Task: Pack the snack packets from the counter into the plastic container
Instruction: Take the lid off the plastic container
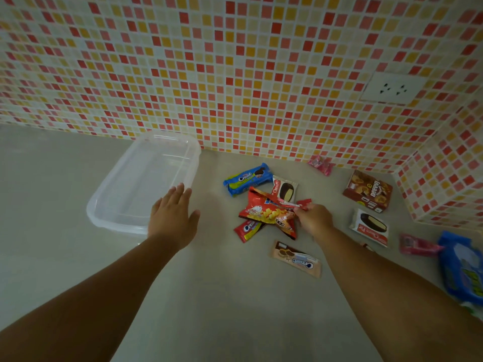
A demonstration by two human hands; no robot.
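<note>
while the left hand (172, 220) hovers flat with straight fingers over the near rim of the clear plastic container (115, 205) on the table (222, 296), the right hand (312, 219) pinches the red chips packet (266, 211) among scattered snack packets

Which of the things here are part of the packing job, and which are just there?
Part of the job:
- plastic container, nothing in it yet
- red chip bag, pinched by the right hand
- blue biscuit packet
- brown box
- two choco pie packets
- left hand, open at the container's rim

Just there:
- wall socket
- tiled wall
</note>
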